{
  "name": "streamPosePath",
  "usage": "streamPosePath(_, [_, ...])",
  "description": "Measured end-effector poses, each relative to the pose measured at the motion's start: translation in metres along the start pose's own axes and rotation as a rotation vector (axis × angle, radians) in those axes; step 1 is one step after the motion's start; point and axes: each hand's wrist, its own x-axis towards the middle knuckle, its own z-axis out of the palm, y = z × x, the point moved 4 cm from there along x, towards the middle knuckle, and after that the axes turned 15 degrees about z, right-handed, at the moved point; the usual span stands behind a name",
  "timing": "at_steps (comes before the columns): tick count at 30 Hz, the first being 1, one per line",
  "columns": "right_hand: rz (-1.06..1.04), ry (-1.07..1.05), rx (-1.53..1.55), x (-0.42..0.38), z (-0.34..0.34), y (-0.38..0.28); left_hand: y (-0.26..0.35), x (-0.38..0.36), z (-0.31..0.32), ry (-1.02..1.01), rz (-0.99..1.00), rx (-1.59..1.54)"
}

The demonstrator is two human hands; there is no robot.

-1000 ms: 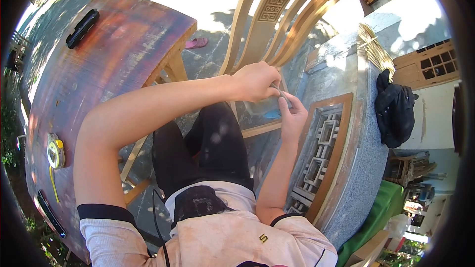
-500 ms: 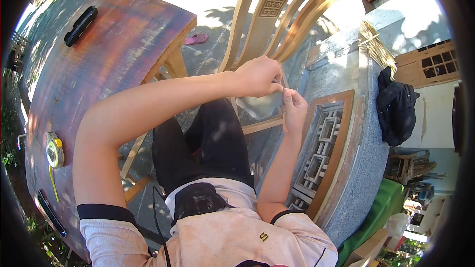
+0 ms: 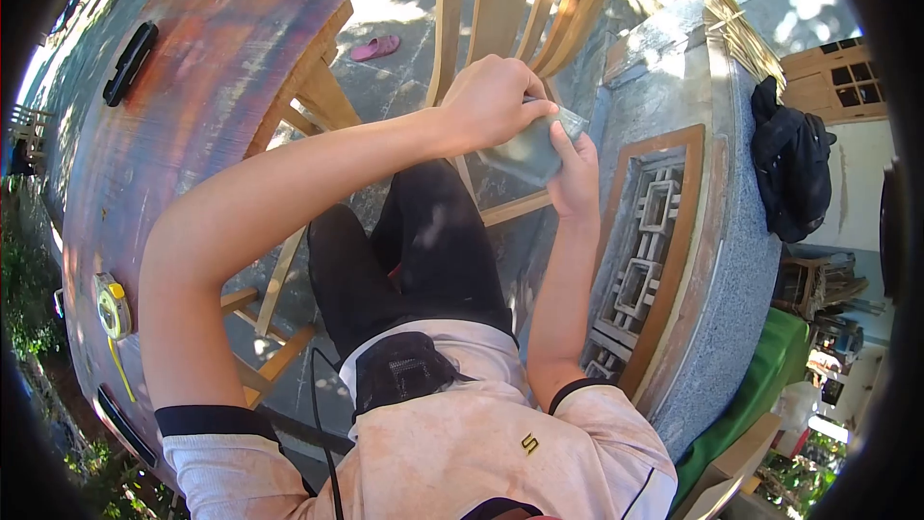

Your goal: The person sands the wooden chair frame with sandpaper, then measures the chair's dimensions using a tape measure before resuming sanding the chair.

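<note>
In the head view, my left hand (image 3: 496, 106) and my right hand (image 3: 576, 173) meet at a thin grey-green sheet (image 3: 529, 156). It looks like sandpaper, though its kind is not certain. Thumb and fingers of my left hand pinch its upper edge. My right hand is closed on its right side, the thumb lying on the face of the sheet. The two thumbs are close together. Behind my hands stands a wooden chair (image 3: 493, 19) with curved back slats and a carved square pattern.
On the left is a stained wooden table (image 3: 212, 67) bearing a black case (image 3: 130, 64), a tape measure (image 3: 113, 306) and a dark slim object (image 3: 125, 426). A pink slipper (image 3: 375, 48) lies on the ground. To the right, a stone ledge (image 3: 717, 318) holds a black bag (image 3: 791, 169).
The sheet has turned so its broad face shows between my hands. My hands have moved slightly up in view. The view has shifted, bringing the slipper fully into sight.
</note>
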Motion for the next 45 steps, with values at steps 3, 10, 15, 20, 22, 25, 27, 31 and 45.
streamPosePath(3, [-0.055, 0.108, -0.137, -0.002, -0.018, 0.000, -0.007, -0.001, 0.008, -0.144, -0.061, 0.101])
streamPosePath(10, [-0.439, 0.657, -1.084, -0.011, -0.136, 0.069, -0.047, 0.004, -0.007, -0.318, 0.172, 0.764])
streamPosePath(15, [-0.347, 0.422, -1.534, -0.035, -0.175, 0.196, -0.053, 0.057, -0.048, 0.236, 0.322, 0.896])
streamPosePath(20, [-0.356, 0.407, -1.444, -0.026, -0.233, 0.182, -0.113, 0.019, -0.003, 0.688, -0.334, 0.236])
streamPosePath(22, [-0.356, 0.591, -1.403, -0.012, -0.263, 0.175, -0.134, -0.014, 0.064, 0.321, -0.333, 0.213])
streamPosePath(25, [-0.364, 0.810, -1.366, -0.012, -0.252, 0.177, -0.145, -0.081, 0.193, -0.289, -0.242, 0.325])
streamPosePath(27, [-0.342, 0.671, -1.425, -0.019, -0.227, 0.211, -0.123, -0.104, 0.255, -0.836, -0.368, 0.342])
streamPosePath(31, [-0.375, 0.448, -1.477, -0.023, -0.224, 0.201, -0.145, -0.188, 0.352, -1.015, -0.407, 0.586])
streamPosePath(45, [-0.341, 0.389, -1.515, -0.007, -0.261, 0.173, -0.090, -0.182, 0.326, -1.098, -0.291, 0.772])
